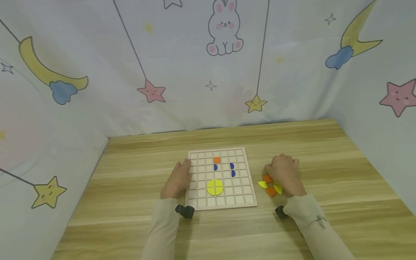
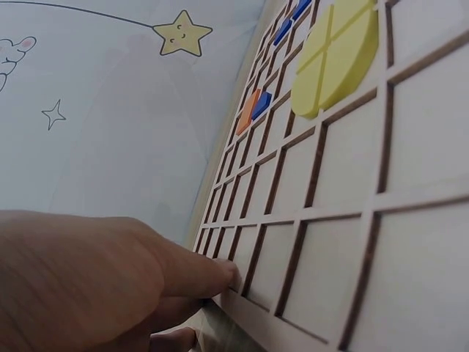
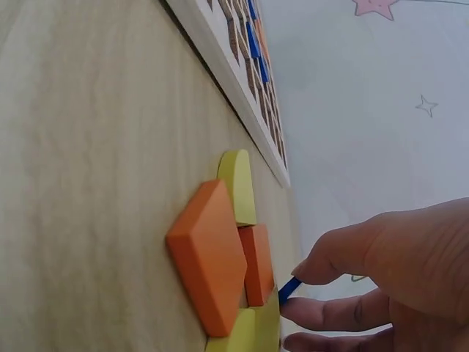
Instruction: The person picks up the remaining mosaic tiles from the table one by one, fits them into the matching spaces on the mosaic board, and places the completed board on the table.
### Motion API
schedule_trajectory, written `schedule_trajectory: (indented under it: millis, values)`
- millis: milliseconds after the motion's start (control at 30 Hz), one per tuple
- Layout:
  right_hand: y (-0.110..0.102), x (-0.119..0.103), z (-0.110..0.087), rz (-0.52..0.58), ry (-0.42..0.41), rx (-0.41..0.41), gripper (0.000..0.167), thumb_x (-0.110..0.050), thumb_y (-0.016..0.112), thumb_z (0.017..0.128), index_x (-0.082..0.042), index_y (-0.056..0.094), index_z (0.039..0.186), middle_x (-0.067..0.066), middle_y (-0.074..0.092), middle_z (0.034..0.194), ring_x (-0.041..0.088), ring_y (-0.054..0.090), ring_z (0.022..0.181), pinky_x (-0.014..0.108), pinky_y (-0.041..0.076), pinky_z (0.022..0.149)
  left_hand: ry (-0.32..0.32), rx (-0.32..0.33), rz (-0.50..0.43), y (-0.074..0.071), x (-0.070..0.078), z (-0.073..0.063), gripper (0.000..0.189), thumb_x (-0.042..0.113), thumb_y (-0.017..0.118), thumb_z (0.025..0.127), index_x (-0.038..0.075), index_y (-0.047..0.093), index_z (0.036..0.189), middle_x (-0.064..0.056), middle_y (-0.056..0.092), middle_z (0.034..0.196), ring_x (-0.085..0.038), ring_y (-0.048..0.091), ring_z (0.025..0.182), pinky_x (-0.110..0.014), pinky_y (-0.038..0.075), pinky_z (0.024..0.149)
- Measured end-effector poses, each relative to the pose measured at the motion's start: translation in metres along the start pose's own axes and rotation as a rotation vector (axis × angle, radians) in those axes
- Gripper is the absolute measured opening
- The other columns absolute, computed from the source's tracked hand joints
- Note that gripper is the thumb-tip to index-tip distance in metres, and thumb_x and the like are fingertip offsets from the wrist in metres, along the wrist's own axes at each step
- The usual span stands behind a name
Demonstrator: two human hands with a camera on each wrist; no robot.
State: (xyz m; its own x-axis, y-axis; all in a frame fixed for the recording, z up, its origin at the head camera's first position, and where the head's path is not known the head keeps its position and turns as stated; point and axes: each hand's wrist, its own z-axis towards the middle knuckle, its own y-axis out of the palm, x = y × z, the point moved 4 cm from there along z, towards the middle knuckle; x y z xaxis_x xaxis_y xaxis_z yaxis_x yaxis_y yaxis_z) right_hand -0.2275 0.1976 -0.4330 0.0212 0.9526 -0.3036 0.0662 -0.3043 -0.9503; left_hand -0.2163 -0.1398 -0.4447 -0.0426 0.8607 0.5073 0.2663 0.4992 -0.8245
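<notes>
A wooden grid board (image 1: 201, 206) lies flat on the table. My left hand (image 1: 178, 180) rests at its left edge, fingertips touching the rim in the left wrist view. Over at the right, my right hand (image 1: 286, 173) pinches a small blue piece (image 3: 289, 290) between thumb and finger; only its thin edge shows. Under and beside that hand lie orange pieces (image 3: 209, 257) and yellow quarter-circle pieces (image 3: 236, 183). On the board sit an orange square (image 1: 216, 160), three blue half-circles (image 1: 233, 173) and a yellow circle (image 1: 211, 183) made of quarter pieces.
The wood-grain table (image 1: 130, 224) extends around the board. A pale printed curtain (image 1: 188, 72) closes off the back and both sides. Black wrist cameras (image 1: 185, 211) sit at both cuffs, the left one close to the board's lower left corner.
</notes>
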Motion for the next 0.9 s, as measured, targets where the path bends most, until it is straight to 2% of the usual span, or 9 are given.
schedule_trajectory:
  millis: [100, 233, 267, 400, 700, 833, 900]
  values:
    - [0.0, 0.003, 0.0, 0.028, -0.01, -0.011, 0.036, -0.024, 0.054, 0.088, -0.011, 0.056, 0.054, 0.007, 0.052, 0.07, 0.03, 0.05, 0.075, 0.048, 0.032, 0.073, 0.001, -0.001, 0.001, -0.001, 0.0, 0.0, 0.057, 0.011, 0.041, 0.1, 0.002, 0.02, 0.152, -0.014, 0.015, 0.159, -0.039, 0.007, 0.147, -0.051, 0.01, 0.121]
    - [-0.002, 0.007, 0.0, 0.062, -0.011, -0.027, 0.027, -0.024, 0.056, 0.09, -0.006, 0.071, 0.076, 0.01, 0.064, 0.081, 0.032, 0.057, 0.081, 0.049, 0.035, 0.073, 0.005, 0.001, 0.0, -0.001, 0.001, -0.001, 0.056, 0.011, 0.041, 0.1, 0.002, 0.02, 0.151, -0.014, 0.016, 0.159, -0.04, 0.007, 0.147, -0.051, 0.01, 0.121]
    - [-0.002, 0.008, 0.0, 0.073, -0.011, -0.03, 0.026, -0.024, 0.057, 0.091, -0.004, 0.072, 0.083, 0.011, 0.067, 0.085, 0.033, 0.059, 0.083, 0.05, 0.035, 0.074, 0.005, 0.002, -0.001, -0.001, 0.001, -0.001, 0.056, 0.01, 0.041, 0.1, 0.001, 0.02, 0.151, -0.014, 0.016, 0.159, -0.04, 0.007, 0.147, -0.051, 0.01, 0.121]
    - [-0.002, 0.013, 0.0, 0.129, -0.003, -0.034, 0.027, -0.024, 0.058, 0.091, -0.002, 0.073, 0.096, 0.015, 0.071, 0.096, 0.035, 0.06, 0.088, 0.05, 0.034, 0.076, 0.0, 0.004, -0.005, -0.001, 0.0, -0.002, 0.057, 0.01, 0.041, 0.1, 0.002, 0.02, 0.151, -0.014, 0.016, 0.159, -0.039, 0.007, 0.147, -0.051, 0.01, 0.121]
    - [-0.001, 0.021, 0.002, 0.24, 0.026, -0.032, 0.03, -0.027, 0.052, 0.092, -0.007, 0.071, 0.104, 0.014, 0.071, 0.105, 0.034, 0.059, 0.095, 0.045, 0.032, 0.074, -0.005, 0.007, -0.004, -0.001, -0.001, 0.0, 0.056, 0.01, 0.042, 0.1, 0.003, 0.021, 0.152, -0.013, 0.018, 0.159, -0.039, 0.008, 0.147, -0.052, 0.012, 0.121]
    - [0.001, 0.018, 0.002, 0.326, 0.014, -0.03, 0.034, -0.03, 0.052, 0.095, -0.006, 0.069, 0.111, 0.015, 0.068, 0.111, 0.031, 0.06, 0.099, 0.045, 0.043, 0.084, -0.007, 0.008, -0.001, -0.002, -0.001, 0.0, 0.056, 0.011, 0.041, 0.1, 0.004, 0.021, 0.152, -0.013, 0.017, 0.159, -0.039, 0.008, 0.147, -0.052, 0.012, 0.121]
    - [0.003, 0.016, 0.003, 0.38, -0.001, -0.027, 0.035, -0.032, 0.052, 0.096, -0.005, 0.068, 0.113, 0.016, 0.067, 0.114, 0.031, 0.06, 0.101, 0.044, 0.049, 0.085, -0.01, 0.007, -0.002, -0.002, -0.001, 0.0, 0.056, 0.012, 0.041, 0.1, 0.004, 0.021, 0.152, -0.012, 0.017, 0.159, -0.038, 0.008, 0.147, -0.051, 0.011, 0.121]
